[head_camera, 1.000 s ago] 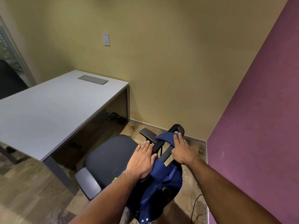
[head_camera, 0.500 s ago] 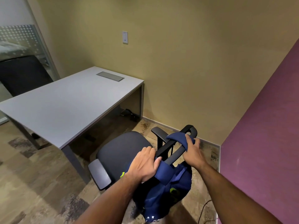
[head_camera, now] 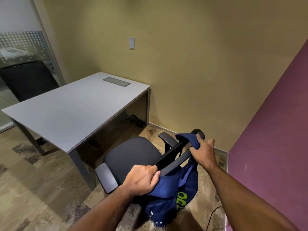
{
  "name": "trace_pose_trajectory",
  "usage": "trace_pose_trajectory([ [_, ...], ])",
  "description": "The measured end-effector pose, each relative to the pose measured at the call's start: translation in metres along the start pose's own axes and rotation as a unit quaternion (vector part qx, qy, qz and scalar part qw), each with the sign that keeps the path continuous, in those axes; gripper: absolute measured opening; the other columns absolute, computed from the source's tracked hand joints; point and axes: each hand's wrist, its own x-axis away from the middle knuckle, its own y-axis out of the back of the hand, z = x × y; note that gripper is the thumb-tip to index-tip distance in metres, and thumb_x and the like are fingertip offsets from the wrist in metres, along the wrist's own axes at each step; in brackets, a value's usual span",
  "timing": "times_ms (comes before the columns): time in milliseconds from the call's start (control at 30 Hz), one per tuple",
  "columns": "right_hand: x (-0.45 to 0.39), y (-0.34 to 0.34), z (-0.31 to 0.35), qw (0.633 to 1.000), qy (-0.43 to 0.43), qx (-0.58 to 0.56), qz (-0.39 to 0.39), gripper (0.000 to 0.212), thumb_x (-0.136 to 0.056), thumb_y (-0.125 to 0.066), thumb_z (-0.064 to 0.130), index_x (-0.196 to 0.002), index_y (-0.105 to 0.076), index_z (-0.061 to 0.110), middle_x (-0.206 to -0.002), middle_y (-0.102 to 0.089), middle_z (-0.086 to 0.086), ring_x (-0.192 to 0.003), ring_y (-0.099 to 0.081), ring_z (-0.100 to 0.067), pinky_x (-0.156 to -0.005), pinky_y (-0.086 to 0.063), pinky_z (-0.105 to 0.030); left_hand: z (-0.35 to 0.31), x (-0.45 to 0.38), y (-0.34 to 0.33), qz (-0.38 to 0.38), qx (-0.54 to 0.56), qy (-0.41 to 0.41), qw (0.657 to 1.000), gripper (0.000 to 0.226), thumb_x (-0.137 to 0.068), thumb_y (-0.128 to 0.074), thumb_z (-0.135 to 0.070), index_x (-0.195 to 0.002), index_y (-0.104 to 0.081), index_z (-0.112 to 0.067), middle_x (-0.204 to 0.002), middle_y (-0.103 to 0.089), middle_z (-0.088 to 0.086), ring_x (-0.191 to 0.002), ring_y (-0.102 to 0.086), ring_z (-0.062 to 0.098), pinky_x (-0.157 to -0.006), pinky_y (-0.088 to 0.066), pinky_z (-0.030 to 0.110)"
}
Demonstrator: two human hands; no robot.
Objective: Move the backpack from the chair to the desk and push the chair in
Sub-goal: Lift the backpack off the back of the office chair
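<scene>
A navy blue backpack with green lettering hangs off the back of a black office chair, its straps looped over the backrest's top. My left hand is closed on the near strap at the backrest's lower end. My right hand grips the far strap where it wraps over the backrest's upper corner. The chair stands pulled out from the grey desk, its seat facing the desk's front edge.
A metal cable hatch sits in the desk's far end. A purple wall stands close on the right and a tan wall behind the chair. A cable lies on the floor by the purple wall. A glass partition is at left.
The view has swung right and back, so the desk and chair sit further right in frame. Both hands have tightened onto the straps, and the right hand has lifted the far strap at the backrest top.
</scene>
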Motion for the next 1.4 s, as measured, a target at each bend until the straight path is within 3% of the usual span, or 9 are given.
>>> trace_pose_trajectory([
  [300,0.002,0.075,0.036,0.984,0.064,-0.024,-0.164,0.071,-0.085,-0.074,0.035,-0.15,-0.045,0.024,-0.113,-0.028,0.003,-0.096,-0.055,-0.019,-0.094,-0.042,-0.027,-0.029,-0.021,0.037,0.013,0.041,-0.078,0.996,0.043,-0.104,-0.022,-0.053,-0.087,-0.047,-0.021,-0.086,-0.066,0.001,-0.076,-0.058,0.027,-0.069,-0.045,0.04],
  [600,0.018,0.152,0.059,0.958,0.084,-0.01,-0.276,0.069,-0.087,-0.075,0.026,-0.148,-0.047,0.015,-0.12,-0.03,0.0,-0.095,-0.057,-0.019,-0.095,-0.048,-0.028,-0.103,-0.064,0.036,0.013,0.091,-0.105,0.99,0.052,-0.1,-0.027,-0.064,-0.105,-0.055,-0.021,-0.1,-0.063,0.001,-0.092,-0.06,0.024,-0.076,-0.048,0.04],
  [767,0.02,0.189,0.062,0.944,0.079,0.004,-0.319,0.067,-0.087,-0.075,0.021,-0.148,-0.048,0.012,-0.121,-0.034,-0.006,-0.089,-0.06,-0.025,-0.093,-0.054,-0.038,-0.157,-0.1,0.031,-0.013,0.086,-0.092,0.992,0.083,-0.095,-0.03,-0.072,-0.142,-0.043,-0.004,-0.144,-0.051,0.015,-0.138,-0.041,0.029,-0.115,-0.033,0.037],
  [867,0.02,0.208,0.059,0.938,0.065,0.005,-0.341,0.066,-0.087,-0.074,0.019,-0.147,-0.048,0.01,-0.124,-0.036,-0.009,-0.092,-0.061,-0.029,-0.094,-0.055,-0.042,-0.182,-0.122,0.025,0.013,0.042,-0.062,0.997,0.094,-0.094,-0.037,-0.071,-0.151,-0.024,0.003,-0.157,-0.033,0.022,-0.148,-0.024,0.036,-0.122,-0.022,0.045],
  [967,0.02,0.226,0.053,0.932,0.057,-0.003,-0.359,0.066,-0.087,-0.074,0.02,-0.147,-0.048,0.008,-0.122,-0.036,-0.009,-0.09,-0.06,-0.028,-0.093,-0.055,-0.039,-0.198,-0.144,0.02,0.016,0.031,-0.031,0.999,0.076,-0.096,-0.053,-0.052,-0.144,-0.032,0.003,-0.147,-0.044,0.022,-0.141,-0.037,0.038,-0.115,-0.036,0.047],
  [1033,0.02,0.239,0.045,0.93,0.048,0.0,-0.364,0.065,-0.088,-0.073,0.023,-0.146,-0.049,0.007,-0.122,-0.036,-0.008,-0.087,-0.059,-0.024,-0.091,-0.054,-0.034,-0.203,-0.16,0.022,0.008,0.056,-0.023,0.998,0.038,-0.097,-0.054,-0.032,-0.123,-0.048,-0.005,-0.121,-0.061,0.016,-0.116,-0.06,0.036,-0.089,-0.051,0.041],
  [1100,0.018,0.253,0.033,0.933,0.033,0.019,-0.358,0.064,-0.089,-0.072,0.027,-0.145,-0.05,0.008,-0.124,-0.036,-0.007,-0.085,-0.056,-0.021,-0.087,-0.049,-0.027,-0.208,-0.177,0.025,0.006,0.065,-0.023,0.998,0.013,-0.095,-0.051,-0.018,-0.106,-0.052,-0.01,-0.104,-0.067,0.013,-0.096,-0.067,0.036,-0.069,-0.044,0.039],
  [1267,0.01,0.289,-0.006,0.951,-0.027,0.155,-0.266,0.053,-0.093,-0.06,0.039,-0.137,-0.057,0.01,-0.132,-0.031,-0.013,-0.107,-0.054,-0.034,-0.093,-0.053,-0.041,-0.231,-0.214,0.023,-0.02,0.094,-0.069,0.993,0.009,-0.092,-0.049,-0.013,-0.097,-0.056,-0.01,-0.095,-0.069,0.02,-0.085,-0.064,0.044,-0.062,-0.035,0.042],
  [1400,0.002,0.304,-0.041,0.978,-0.044,0.19,-0.075,0.05,-0.101,-0.04,0.055,-0.132,-0.062,0.022,-0.138,-0.039,-0.009,-0.124,-0.043,-0.034,-0.107,-0.041,-0.048,-0.246,-0.24,0.018,-0.03,0.098,-0.108,0.989,0.011,-0.09,-0.048,-0.011,-0.095,-0.058,-0.01,-0.096,-0.069,0.021,-0.086,-0.061,0.046,-0.064,-0.034,0.044],
])
